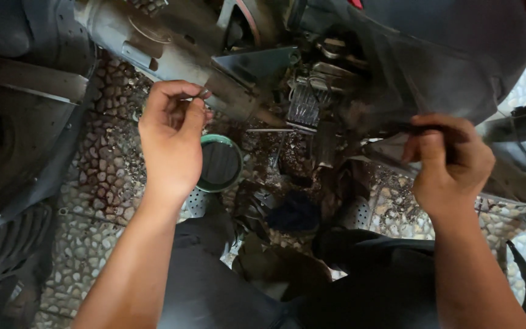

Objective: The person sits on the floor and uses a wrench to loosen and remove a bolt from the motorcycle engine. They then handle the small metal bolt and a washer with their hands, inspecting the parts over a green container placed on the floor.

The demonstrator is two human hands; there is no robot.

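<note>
A: Left hand [170,137]?
B: I see its grip pinched on a small metal part [204,94], possibly a bolt, beside the grey exhaust pipe [171,49].
A: Right hand [450,164]?
B: Closed on a dark tool handle [418,129], above the pebbled floor [101,176]

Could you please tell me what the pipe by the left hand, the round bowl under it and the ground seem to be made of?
The pipe looks like dull grey metal with a grimy matte surface. The bowl seems to be green plastic or enamelled metal, judging by its smooth rim; I cannot tell which. The ground looks like small rounded pebbles set in cement, stained dark.
</note>
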